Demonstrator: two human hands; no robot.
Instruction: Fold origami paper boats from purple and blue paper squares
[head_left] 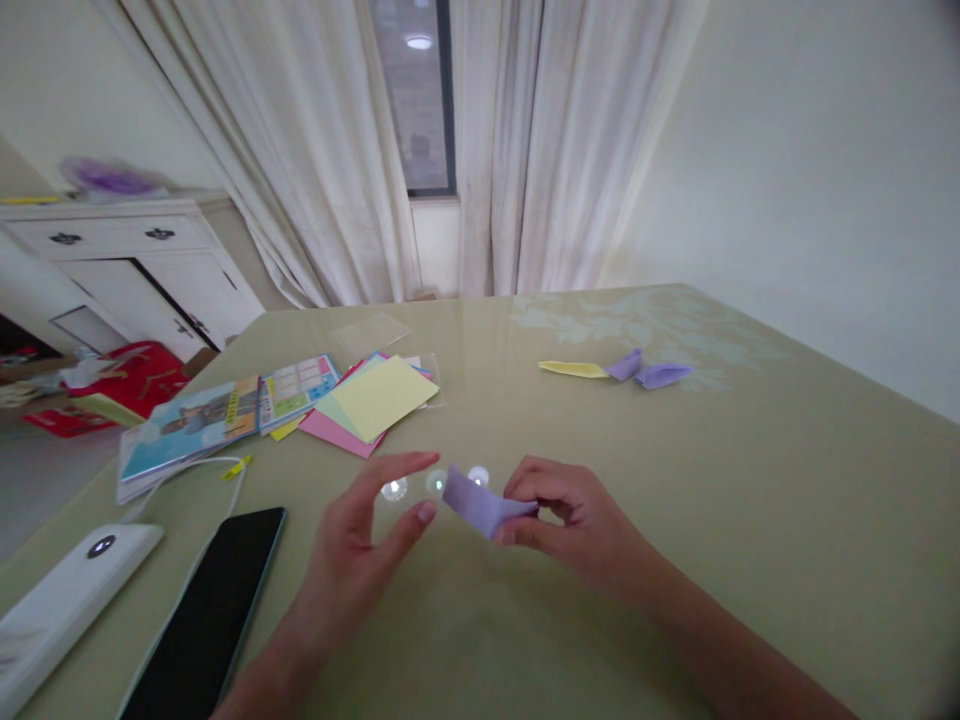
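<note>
A small folded piece of purple paper [480, 503] is pinched at its right end between the thumb and fingers of my right hand [566, 515], above the table. Its left part bends upward. Just left of the paper, my left hand [367, 525] has thumb and index finger apart, with nothing between them. Farther back on the right lie a folded yellow paper piece [574, 370] and two folded purple paper pieces, one [625, 366] touching the yellow one and another [664, 375] beside it.
Loose coloured paper sheets [386, 395] lie back left beside booklets [191, 425]. A black phone [217, 600], a white power bank [75, 600] and a white cable [196, 560] occupy the left of the table [712, 500]. Curtains [330, 150] hang behind; a white wall [825, 170] borders the right.
</note>
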